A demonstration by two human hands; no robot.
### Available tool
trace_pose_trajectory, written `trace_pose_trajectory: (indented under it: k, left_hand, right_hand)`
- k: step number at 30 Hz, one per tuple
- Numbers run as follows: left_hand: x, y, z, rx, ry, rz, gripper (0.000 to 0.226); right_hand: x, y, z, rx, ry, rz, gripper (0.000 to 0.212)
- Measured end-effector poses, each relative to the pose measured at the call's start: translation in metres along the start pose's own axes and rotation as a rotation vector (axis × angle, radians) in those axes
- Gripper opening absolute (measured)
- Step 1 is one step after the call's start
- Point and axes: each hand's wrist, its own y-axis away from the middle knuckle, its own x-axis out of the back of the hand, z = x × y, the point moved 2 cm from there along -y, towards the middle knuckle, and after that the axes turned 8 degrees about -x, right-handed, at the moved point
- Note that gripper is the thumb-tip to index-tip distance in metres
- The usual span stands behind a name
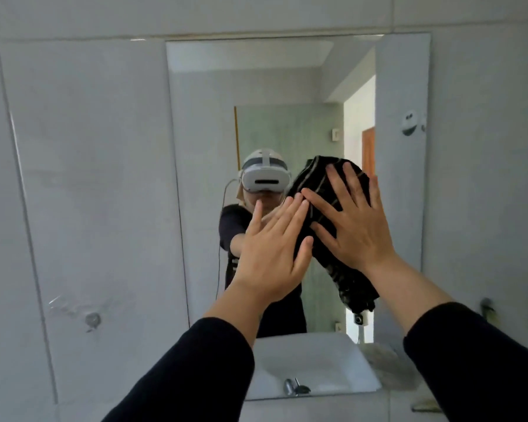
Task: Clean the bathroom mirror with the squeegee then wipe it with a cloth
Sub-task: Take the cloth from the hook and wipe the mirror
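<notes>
A dark, crumpled cloth with thin pale stripes (326,208) is pressed flat against the large rectangular wall mirror (98,178), right of the glass's centre and nearer its right edge than its left. The right hand (352,222), fingers spread wide, lies open on the cloth. The left hand (272,248), also open and flat, touches the cloth's left side. The cloth's lower end hangs bunched toward the mirror's bottom edge.
</notes>
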Motion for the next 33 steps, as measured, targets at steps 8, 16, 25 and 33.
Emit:
trace_pose_trajectory:
  k: [8,16,25,33]
  left_hand:
    - [-0.024,0.001,0.011,-0.061,-0.121,-0.064,0.058]
    - [-0.017,0.038,-0.015,0.046,-0.231,-0.071,0.056]
    - [0.027,0.109,-0.070,0.327,-0.279,-0.095,0.061]
    - [0.037,0.161,-0.085,0.454,-0.312,-0.093,0.061]
  right_hand:
    - [-0.012,0.049,0.051,-0.371,0.016,-0.031,0.057]
    - [-0.022,0.071,0.020,-0.421,-0.007,-0.014,0.056]
    - [-0.017,0.040,-0.078,-0.081,-0.062,-0.063,0.055]
    - [-0.029,0.047,-0.179,0.272,-0.132,-0.069,0.065]
